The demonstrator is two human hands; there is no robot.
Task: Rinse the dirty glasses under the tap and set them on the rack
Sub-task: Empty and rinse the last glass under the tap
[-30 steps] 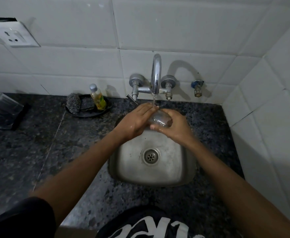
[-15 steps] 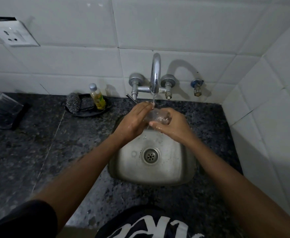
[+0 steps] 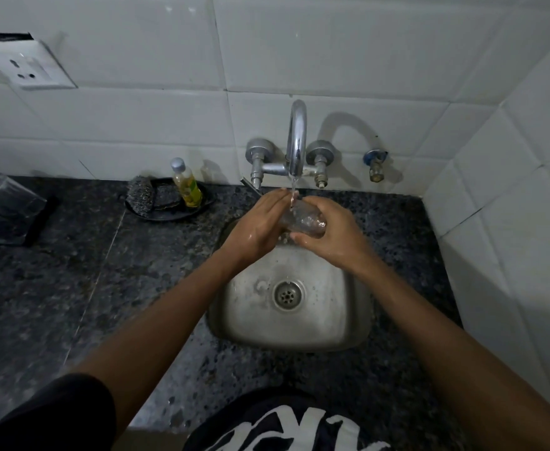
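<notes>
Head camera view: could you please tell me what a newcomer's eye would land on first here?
First the two wet hands, left hand and right hand, meeting around a clear glass over the back of the steel sink. A thin stream falls on it from the chrome tap on the white tiled wall. Further left on the dark counter, a small yellow bottle stands in a black dish.

Glass [image 3: 303, 219] mostly hidden by hands; rack [image 3: 3, 213] cut off left.

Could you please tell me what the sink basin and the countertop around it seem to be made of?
Sink basin: apparently stainless steel, brushed grey with dull reflections.
Countertop: likely polished granite or similar stone, dark and speckled, with a faint sheen and a visible seam.
</notes>
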